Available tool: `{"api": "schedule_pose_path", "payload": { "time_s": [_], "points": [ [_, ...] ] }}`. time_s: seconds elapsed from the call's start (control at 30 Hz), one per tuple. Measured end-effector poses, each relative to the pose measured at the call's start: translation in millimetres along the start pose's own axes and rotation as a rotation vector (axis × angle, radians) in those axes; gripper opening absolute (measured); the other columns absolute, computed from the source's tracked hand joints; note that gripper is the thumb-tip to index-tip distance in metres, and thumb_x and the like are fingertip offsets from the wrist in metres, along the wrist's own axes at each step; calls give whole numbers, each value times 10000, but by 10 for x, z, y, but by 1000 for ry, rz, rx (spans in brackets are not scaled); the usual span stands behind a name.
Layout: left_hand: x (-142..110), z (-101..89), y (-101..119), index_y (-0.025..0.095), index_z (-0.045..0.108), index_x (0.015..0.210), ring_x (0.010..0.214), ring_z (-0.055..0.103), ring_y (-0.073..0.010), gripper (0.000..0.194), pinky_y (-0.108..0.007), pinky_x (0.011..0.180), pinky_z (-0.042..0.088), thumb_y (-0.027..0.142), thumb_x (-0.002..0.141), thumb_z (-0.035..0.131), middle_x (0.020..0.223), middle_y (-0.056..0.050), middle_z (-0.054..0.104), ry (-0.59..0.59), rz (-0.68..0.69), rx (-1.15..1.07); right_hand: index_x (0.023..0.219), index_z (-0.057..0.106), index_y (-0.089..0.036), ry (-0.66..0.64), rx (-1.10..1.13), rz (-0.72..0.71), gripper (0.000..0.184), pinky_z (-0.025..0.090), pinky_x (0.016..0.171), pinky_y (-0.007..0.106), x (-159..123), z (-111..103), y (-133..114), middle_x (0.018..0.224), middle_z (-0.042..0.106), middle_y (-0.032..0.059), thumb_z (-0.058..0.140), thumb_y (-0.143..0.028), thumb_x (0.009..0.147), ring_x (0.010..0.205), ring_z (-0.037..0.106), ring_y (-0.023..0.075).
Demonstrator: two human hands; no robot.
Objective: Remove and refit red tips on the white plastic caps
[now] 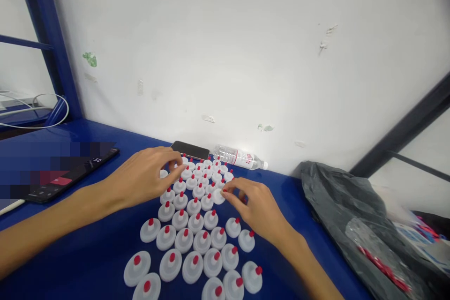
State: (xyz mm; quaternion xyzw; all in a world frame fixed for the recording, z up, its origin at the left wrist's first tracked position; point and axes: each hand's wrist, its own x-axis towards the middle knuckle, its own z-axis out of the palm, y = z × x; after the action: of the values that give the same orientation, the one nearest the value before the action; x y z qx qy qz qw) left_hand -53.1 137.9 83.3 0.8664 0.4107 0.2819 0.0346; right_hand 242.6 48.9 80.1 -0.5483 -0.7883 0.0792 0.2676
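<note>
Several white caps with red tips (pixel 194 239) stand in rows on the blue table (pixel 87 253). My left hand (pixel 146 176) hovers over the far left part of the rows, fingers curled, its fingertips pinched near a cap. My right hand (pixel 255 206) reaches in from the right and pinches a white cap (pixel 218 196) at the edge of the rows.
A dark phone (pixel 190 150) and a lying plastic water bottle (pixel 239 157) rest against the white wall. Another phone (pixel 70 176) lies at the left. A grey plastic bag (pixel 351 215) with more parts sits at the right. White cables (pixel 38 108) loop at far left.
</note>
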Motion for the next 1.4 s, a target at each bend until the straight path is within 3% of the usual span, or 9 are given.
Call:
{"api": "schedule_pose_path", "payload": {
  "time_s": [0.13,0.27,0.5,0.77,0.97,1.1,1.17,1.23,1.4],
  "points": [
    [-105,5,266,275,743,1220,1101,672,-282,394,-404,948,524,592,1016,627,1156,-57,784,-18,200,-110,1011,799,-260,115,256,-15,124,447,569,234,-32,37,-248,798,788,-55,709,-339,1042,561,635,99],
    [-178,86,330,277,700,1227,1004,658,-210,232,-330,885,531,427,1051,686,1100,-14,772,-15,405,-196,1025,815,-261,199,449,-73,107,389,480,221,-91,99,-413,602,685,-83,732,-328,1025,456,573,88],
    [-170,199,256,228,694,1200,894,585,-250,176,-380,801,475,233,1033,637,961,-46,730,52,526,-55,1115,730,-212,206,-251,-398,244,343,539,290,-106,167,-304,922,818,-6,518,-322,1167,679,738,121],
    [-214,193,374,173,620,1336,922,637,-245,270,-398,865,497,205,1075,564,1040,-77,747,160,663,63,977,675,-198,229,-464,-448,282,227,485,329,-107,205,-292,799,717,-11,467,-210,1167,634,682,128],
    [-254,193,520,234,683,826,615,494,-174,48,-337,580,389,274,853,675,669,10,618,106,361,-268,951,697,-226,267,-500,-525,331,331,508,309,-103,124,-395,743,719,-28,438,-168,1148,629,638,123],
    [-175,-33,408,228,534,582,472,403,-118,422,-288,467,319,364,981,517,510,31,471,41,126,-439,1127,757,-227,256,-523,-439,391,457,644,266,-127,-99,-109,976,826,15,402,-65,1096,831,741,129],
    [-83,-189,281,226,597,626,481,411,-127,513,-296,475,323,470,1046,431,527,15,492,76,-1,-525,1234,766,-254,210,-568,-100,412,460,678,265,-123,-231,112,1126,829,47,393,-121,1121,947,772,160],
    [16,-294,166,226,721,824,497,405,-126,452,-285,469,319,544,1047,491,589,17,548,88,-104,-577,1250,776,-229,162,-587,28,365,421,624,295,-102,-305,271,1112,819,87,429,-205,1140,892,781,212],
    [138,-245,70,254,708,1106,577,548,-132,424,-243,491,409,651,1000,605,841,-13,758,-6,-173,-599,1167,807,-303,-105,-517,1,214,410,635,287,-48,-203,246,1028,808,-9,635,-215,1075,843,786,191]
  ]
}}
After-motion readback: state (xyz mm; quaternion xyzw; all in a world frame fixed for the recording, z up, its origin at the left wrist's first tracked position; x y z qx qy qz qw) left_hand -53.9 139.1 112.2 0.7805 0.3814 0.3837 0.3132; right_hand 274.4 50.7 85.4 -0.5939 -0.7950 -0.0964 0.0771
